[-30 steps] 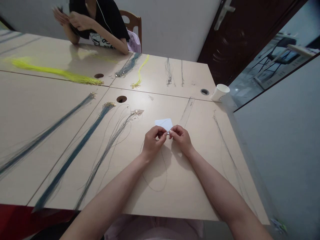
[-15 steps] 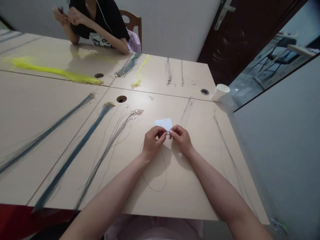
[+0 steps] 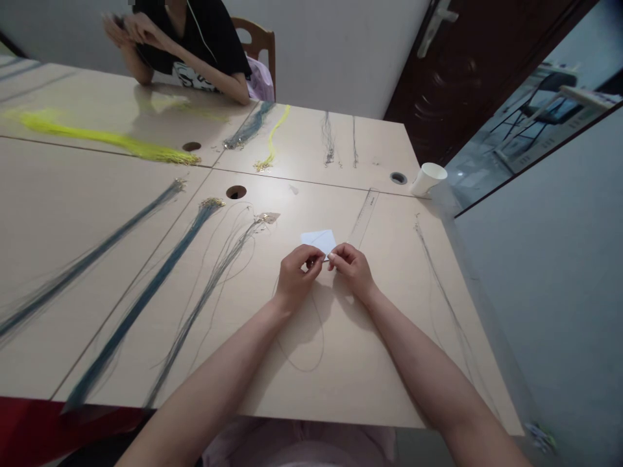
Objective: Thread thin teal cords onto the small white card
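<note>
Bridging the left fingers point(image 3: 314, 267) and right fingers point(image 3: 341, 262) is a thin strand point(image 3: 326, 261).

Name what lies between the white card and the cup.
In the head view, a clear ruler lies between the white card and the cup; nearer the cup is a round hole in the table.

Small item point(image 3: 326, 261) pinched in the fingers point(image 3: 314, 253): too tiny to identify. White card point(image 3: 317, 239): near edge partly hidden by the fingers. Ruler point(image 3: 365, 214): markings illegible. Yellow strand bundle point(image 3: 107, 137), far left: outer end blurred. Blue-grey strand bundle point(image 3: 97, 252), near left: cut off at left edge of view. Co-worker point(image 3: 211, 48): head cropped, hands point(image 3: 141, 29) blurred (dark object point(image 3: 119, 21) there indistinct).
</note>
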A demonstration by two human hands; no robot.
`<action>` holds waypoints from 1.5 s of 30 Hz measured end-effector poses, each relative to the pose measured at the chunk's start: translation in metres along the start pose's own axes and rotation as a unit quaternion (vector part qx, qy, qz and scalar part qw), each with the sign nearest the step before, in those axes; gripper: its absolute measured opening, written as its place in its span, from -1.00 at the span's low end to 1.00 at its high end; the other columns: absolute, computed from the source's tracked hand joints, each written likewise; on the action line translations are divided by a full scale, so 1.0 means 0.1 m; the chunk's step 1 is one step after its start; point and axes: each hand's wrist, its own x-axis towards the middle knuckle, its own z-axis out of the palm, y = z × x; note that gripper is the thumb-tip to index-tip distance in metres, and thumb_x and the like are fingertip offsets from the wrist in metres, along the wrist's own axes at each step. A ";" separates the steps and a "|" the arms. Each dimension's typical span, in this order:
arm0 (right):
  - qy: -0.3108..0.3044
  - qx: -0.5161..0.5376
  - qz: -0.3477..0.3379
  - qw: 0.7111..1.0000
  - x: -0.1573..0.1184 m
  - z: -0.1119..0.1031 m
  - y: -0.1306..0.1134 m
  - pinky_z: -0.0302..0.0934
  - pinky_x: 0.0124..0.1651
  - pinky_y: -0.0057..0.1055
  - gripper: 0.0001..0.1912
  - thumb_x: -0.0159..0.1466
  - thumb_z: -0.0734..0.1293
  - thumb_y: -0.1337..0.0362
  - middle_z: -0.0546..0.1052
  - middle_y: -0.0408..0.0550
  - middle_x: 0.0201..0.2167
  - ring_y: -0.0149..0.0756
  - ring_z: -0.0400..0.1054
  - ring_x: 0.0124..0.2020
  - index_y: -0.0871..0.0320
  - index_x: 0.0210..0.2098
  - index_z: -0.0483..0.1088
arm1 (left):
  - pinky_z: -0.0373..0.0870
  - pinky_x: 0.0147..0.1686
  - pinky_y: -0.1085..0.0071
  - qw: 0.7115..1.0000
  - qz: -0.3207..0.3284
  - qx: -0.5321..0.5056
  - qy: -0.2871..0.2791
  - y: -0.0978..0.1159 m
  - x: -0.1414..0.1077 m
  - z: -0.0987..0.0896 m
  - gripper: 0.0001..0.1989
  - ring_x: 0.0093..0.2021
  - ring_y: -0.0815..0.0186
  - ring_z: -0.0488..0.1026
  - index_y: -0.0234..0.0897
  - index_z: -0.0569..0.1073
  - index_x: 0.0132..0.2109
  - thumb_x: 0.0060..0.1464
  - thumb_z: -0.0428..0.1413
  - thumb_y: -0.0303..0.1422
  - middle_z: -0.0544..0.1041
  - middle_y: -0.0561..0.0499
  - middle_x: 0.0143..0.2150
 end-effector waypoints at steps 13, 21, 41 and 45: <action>0.002 -0.025 -0.001 1.000 -0.01 0.01 -0.02 0.14 -0.44 -0.46 -0.82 0.14 0.29 0.18 0.38 -0.21 -0.61 -0.42 0.26 -0.56 0.15 -0.48 0.28 | 0.29 -0.42 0.51 1.000 0.019 -0.011 0.008 -0.02 0.00 -0.01 -0.93 -0.44 0.46 0.31 -0.29 0.42 -0.29 0.02 0.07 -0.44 0.44 0.02 -0.37; 0.003 0.003 -0.004 1.000 -0.01 0.01 -0.02 0.14 -0.44 -0.46 -0.85 0.14 0.30 0.21 0.38 -0.21 -0.61 -0.43 0.26 -0.56 0.15 -0.48 0.29 | 0.27 -0.44 0.51 0.998 -0.048 -0.038 -0.005 -0.01 -0.01 0.01 -0.90 -0.45 0.45 0.33 -0.30 0.41 -0.33 0.01 0.09 -0.36 0.42 0.02 -0.41; 0.001 -0.006 -0.009 1.000 -0.01 0.01 -0.03 0.16 -0.42 -0.45 -0.86 0.14 0.29 0.22 0.39 -0.20 -0.59 -0.42 0.28 -0.54 0.15 -0.47 0.30 | 0.33 -0.35 0.45 0.957 -0.206 -0.198 -0.057 0.06 0.03 0.00 -0.84 -0.44 0.38 0.41 -0.34 0.41 -0.34 -0.02 0.10 -0.31 0.45 0.02 -0.46; 0.001 -0.004 -0.011 1.000 -0.01 0.01 -0.04 0.16 -0.43 -0.45 -0.86 0.14 0.29 0.22 0.39 -0.20 -0.58 -0.43 0.28 -0.54 0.15 -0.47 0.29 | 0.32 -0.36 0.45 0.959 -0.204 -0.187 -0.059 0.06 0.03 -0.01 -0.85 -0.45 0.39 0.40 -0.34 0.42 -0.35 -0.02 0.09 -0.32 0.46 0.02 -0.46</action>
